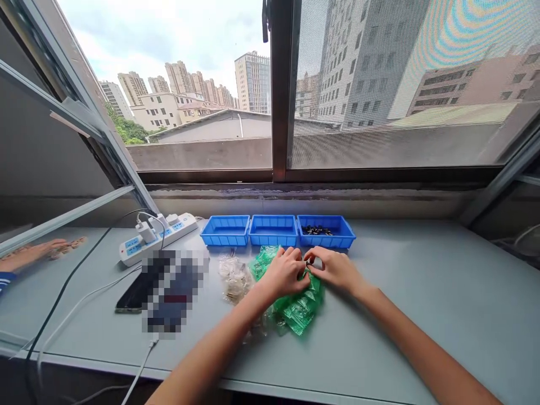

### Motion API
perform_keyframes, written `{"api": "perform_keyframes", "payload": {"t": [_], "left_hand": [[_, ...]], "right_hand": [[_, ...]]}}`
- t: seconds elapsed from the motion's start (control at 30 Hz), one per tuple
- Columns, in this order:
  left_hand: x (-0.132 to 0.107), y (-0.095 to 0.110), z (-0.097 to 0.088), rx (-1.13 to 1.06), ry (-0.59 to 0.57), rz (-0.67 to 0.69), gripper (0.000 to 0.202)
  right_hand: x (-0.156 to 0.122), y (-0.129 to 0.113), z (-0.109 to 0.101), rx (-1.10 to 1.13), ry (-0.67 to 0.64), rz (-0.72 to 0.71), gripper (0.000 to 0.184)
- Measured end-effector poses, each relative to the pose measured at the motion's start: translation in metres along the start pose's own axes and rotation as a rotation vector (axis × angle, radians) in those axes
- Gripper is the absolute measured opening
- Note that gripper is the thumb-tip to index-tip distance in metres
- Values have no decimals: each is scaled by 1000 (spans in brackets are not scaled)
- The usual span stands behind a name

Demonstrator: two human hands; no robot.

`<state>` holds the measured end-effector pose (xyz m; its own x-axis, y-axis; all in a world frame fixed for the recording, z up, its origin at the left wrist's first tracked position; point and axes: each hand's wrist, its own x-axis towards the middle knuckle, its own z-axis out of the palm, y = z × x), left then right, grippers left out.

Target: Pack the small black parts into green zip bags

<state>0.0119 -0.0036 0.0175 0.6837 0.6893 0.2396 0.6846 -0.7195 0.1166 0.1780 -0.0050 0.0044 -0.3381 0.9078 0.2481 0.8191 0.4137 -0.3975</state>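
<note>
My left hand (pixel 287 274) is over a pile of green plastic bags (pixel 300 313), with its fingers curled; what they grip, if anything, is hidden. Close beside it, my right hand (pixel 335 269) has thumb and index finger pinched on a small black piece (pixel 308 263), too small to name. To the left of the green bags lies a heap of clear bags (pixel 234 279) with pale contents. Behind my hands, the right blue tray (pixel 348 239) holds several small black pieces.
A middle blue tray (pixel 273 239) and a left blue tray (pixel 225 240) complete the row. A white power strip (pixel 181 228), a dark phone (pixel 130 298) and cables are on the left. Far left, another person's hand (pixel 40 249) reaches onto the grey table (pixel 422 281). Windows stand behind.
</note>
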Motion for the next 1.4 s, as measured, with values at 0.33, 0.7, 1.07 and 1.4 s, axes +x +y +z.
{"api": "perform_keyframes", "payload": {"t": [0.33, 0.7, 1.07, 1.4], "left_hand": [[-1, -2, -13, 83, 204, -128, 16], [0, -11, -10, 86, 161, 1, 25], [0, -10, -11, -100, 264, -7, 25], [0, -10, -8, -202, 362, 7, 13]], "right_hand": [[-5, -17, -3, 296, 279, 44, 21], [-8, -22, -10, 205, 359, -92, 19], [-8, -26, -12, 462, 401, -114, 22], [-5, -34, -17, 886, 335, 81, 33]]}}
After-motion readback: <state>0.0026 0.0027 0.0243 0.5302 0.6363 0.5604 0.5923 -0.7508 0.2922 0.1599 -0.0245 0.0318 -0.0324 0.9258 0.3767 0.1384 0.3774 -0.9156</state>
